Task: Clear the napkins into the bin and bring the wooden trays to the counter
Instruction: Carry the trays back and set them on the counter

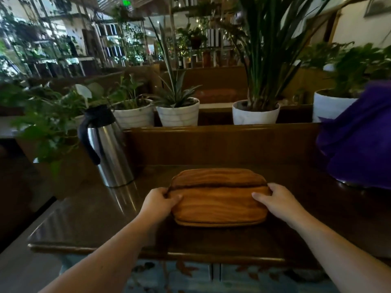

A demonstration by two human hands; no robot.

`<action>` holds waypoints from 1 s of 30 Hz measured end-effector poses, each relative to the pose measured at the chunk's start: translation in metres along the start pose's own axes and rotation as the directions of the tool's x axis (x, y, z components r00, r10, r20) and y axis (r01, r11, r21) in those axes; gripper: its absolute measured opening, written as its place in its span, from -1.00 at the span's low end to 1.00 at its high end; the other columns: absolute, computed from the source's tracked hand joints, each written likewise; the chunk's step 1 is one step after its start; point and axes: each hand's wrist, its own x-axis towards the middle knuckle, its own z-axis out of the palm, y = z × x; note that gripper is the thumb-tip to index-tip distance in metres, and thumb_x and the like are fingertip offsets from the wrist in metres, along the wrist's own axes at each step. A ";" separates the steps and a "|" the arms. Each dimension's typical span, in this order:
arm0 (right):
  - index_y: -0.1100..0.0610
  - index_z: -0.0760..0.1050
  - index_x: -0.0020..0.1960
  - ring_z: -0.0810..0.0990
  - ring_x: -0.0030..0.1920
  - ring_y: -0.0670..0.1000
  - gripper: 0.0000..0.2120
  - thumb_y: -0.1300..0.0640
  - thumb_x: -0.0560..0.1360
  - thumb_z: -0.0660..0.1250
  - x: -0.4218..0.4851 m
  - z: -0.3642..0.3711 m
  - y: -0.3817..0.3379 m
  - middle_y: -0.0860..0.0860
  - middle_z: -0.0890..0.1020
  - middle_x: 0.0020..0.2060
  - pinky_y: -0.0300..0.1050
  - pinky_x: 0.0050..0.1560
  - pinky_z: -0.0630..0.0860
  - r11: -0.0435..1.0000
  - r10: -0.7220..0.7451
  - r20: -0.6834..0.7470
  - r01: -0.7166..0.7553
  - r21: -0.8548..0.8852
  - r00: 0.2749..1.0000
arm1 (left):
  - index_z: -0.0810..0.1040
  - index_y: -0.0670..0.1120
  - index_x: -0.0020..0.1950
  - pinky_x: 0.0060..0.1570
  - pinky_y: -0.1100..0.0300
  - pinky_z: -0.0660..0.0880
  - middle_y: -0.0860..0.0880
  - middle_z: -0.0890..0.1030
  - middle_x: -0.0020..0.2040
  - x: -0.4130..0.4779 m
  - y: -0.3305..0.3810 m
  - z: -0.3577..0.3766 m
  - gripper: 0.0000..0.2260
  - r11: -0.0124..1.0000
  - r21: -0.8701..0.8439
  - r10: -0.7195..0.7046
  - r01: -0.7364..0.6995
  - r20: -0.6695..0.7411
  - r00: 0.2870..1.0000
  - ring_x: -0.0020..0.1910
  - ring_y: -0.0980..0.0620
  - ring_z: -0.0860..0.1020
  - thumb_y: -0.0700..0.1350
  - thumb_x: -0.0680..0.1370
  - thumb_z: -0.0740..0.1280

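A stack of light-brown wooden trays rests on the dark wooden counter, right in front of me. My left hand grips the stack's left end, thumb on top and fingers curled round the edge. At the right end, my right hand holds the stack the same way. The trays lie flat, and their rounded rims show as two or three layers at the front. No napkins or bin are in view.
A steel thermos jug with a black handle stands on the counter's left. A purple cloth covers something at the right. Behind a raised wooden ledge stand several white plant pots.
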 end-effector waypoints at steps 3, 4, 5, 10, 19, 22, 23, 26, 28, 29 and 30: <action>0.11 0.43 0.30 0.54 0.05 0.00 -0.56 -0.06 0.50 0.35 0.035 0.004 -0.006 -0.09 0.50 -0.04 -0.03 0.10 0.54 0.999 0.011 0.030 -0.010 -0.053 0.999 | 0.55 -0.02 0.03 -0.22 0.23 0.56 0.00 0.65 -0.10 0.029 0.001 0.007 -0.82 0.998 -0.007 -0.058 0.058 -0.020 0.998 -0.16 0.09 0.63 -0.04 0.47 0.42; 0.11 0.42 0.31 0.54 0.07 0.02 -0.56 -0.06 0.51 0.34 0.049 0.006 -0.007 -0.08 0.49 -0.03 -0.01 0.12 0.54 0.998 0.020 0.040 -0.017 -0.064 0.999 | 0.54 -0.01 0.06 -0.24 0.25 0.54 0.01 0.63 -0.10 0.042 0.000 0.008 -0.80 0.998 0.013 -0.065 0.066 -0.032 0.997 -0.16 0.09 0.62 -0.04 0.47 0.42; 0.11 0.42 0.31 0.55 0.10 0.04 -0.56 -0.06 0.51 0.34 0.055 0.007 -0.008 -0.06 0.50 0.00 0.02 0.14 0.54 0.996 0.024 0.038 -0.020 -0.085 0.999 | 0.54 -0.01 0.07 -0.27 0.27 0.51 0.01 0.63 -0.11 0.047 0.001 0.008 -0.80 0.997 0.040 -0.066 0.067 -0.034 0.997 -0.17 0.10 0.61 -0.04 0.47 0.42; 0.10 0.45 0.27 0.55 0.14 0.10 -0.55 -0.14 0.49 0.33 0.096 0.019 -0.012 0.05 0.56 0.14 0.10 0.19 0.51 0.980 0.066 0.024 -0.060 -0.188 0.998 | 0.52 0.00 0.04 -0.16 0.14 0.55 0.04 0.58 -0.12 0.088 0.000 0.008 -0.83 0.990 0.126 -0.068 0.070 -0.019 0.997 -0.15 0.07 0.58 -0.02 0.48 0.40; 0.13 0.33 0.41 0.46 0.30 0.14 -0.37 -0.23 0.48 0.27 0.117 0.022 -0.018 0.11 0.45 0.34 0.12 0.29 0.45 0.935 0.137 -0.009 -0.132 -0.330 0.991 | 0.48 -0.03 0.20 -0.09 0.10 0.58 -0.01 0.57 -0.03 0.117 0.006 0.006 -0.68 0.979 0.184 -0.101 0.093 0.034 0.994 -0.10 0.04 0.60 0.02 0.48 0.38; 0.11 0.34 0.40 0.46 0.28 0.12 -0.39 -0.22 0.49 0.26 0.118 0.024 -0.017 0.11 0.45 0.33 0.10 0.27 0.46 0.932 0.137 -0.015 -0.134 -0.338 0.990 | 0.46 -0.04 0.25 -0.02 0.09 0.56 0.00 0.53 0.07 0.117 0.004 0.006 -0.62 0.979 0.186 -0.093 0.085 0.036 0.995 -0.03 0.03 0.56 0.04 0.48 0.38; 0.10 0.34 0.41 0.46 0.29 0.12 -0.40 -0.22 0.49 0.25 0.119 0.024 -0.018 0.11 0.43 0.34 0.10 0.28 0.45 0.928 0.133 -0.012 -0.128 -0.349 0.991 | 0.45 -0.05 0.28 0.00 0.10 0.55 -0.01 0.49 0.14 0.117 0.003 0.006 -0.59 0.979 0.192 -0.080 0.073 0.034 0.996 0.00 0.04 0.54 0.05 0.48 0.38; 0.11 0.30 0.44 0.38 0.37 0.16 -0.38 -0.22 0.51 0.23 0.118 0.023 -0.020 0.15 0.33 0.42 0.10 0.34 0.39 0.917 0.123 -0.004 -0.115 -0.381 0.992 | 0.46 -0.07 0.28 0.01 0.13 0.49 -0.05 0.40 0.25 0.117 0.003 0.005 -0.59 0.979 0.196 -0.065 0.055 0.044 0.997 0.02 0.04 0.47 0.04 0.48 0.39; 0.13 0.28 0.45 0.37 0.39 0.16 -0.38 -0.21 0.52 0.21 0.118 0.023 -0.021 0.17 0.28 0.45 0.08 0.33 0.39 0.907 0.108 -0.003 -0.100 -0.409 0.994 | 0.46 -0.07 0.30 0.08 0.09 0.50 -0.05 0.42 0.24 0.117 0.001 0.004 -0.56 0.979 0.195 -0.075 0.065 0.045 0.996 0.07 0.01 0.48 0.05 0.47 0.40; 0.14 0.28 0.44 0.38 0.37 0.16 -0.39 -0.21 0.53 0.21 0.117 0.023 -0.021 0.17 0.28 0.45 0.06 0.31 0.41 0.903 0.102 -0.004 -0.095 -0.419 0.995 | 0.45 -0.07 0.31 0.10 0.07 0.51 -0.05 0.43 0.23 0.117 0.001 0.003 -0.54 0.980 0.184 -0.084 0.074 0.045 0.995 0.08 0.00 0.50 0.06 0.46 0.40; 0.14 0.29 0.43 0.39 0.36 0.15 -0.40 -0.20 0.53 0.20 0.117 0.023 -0.020 0.17 0.28 0.44 0.05 0.30 0.42 0.901 0.086 -0.001 -0.078 -0.427 0.996 | 0.45 -0.06 0.31 0.08 0.07 0.51 -0.04 0.45 0.21 0.116 0.001 0.003 -0.54 0.981 0.174 -0.091 0.082 0.047 0.995 0.07 0.00 0.51 0.06 0.46 0.40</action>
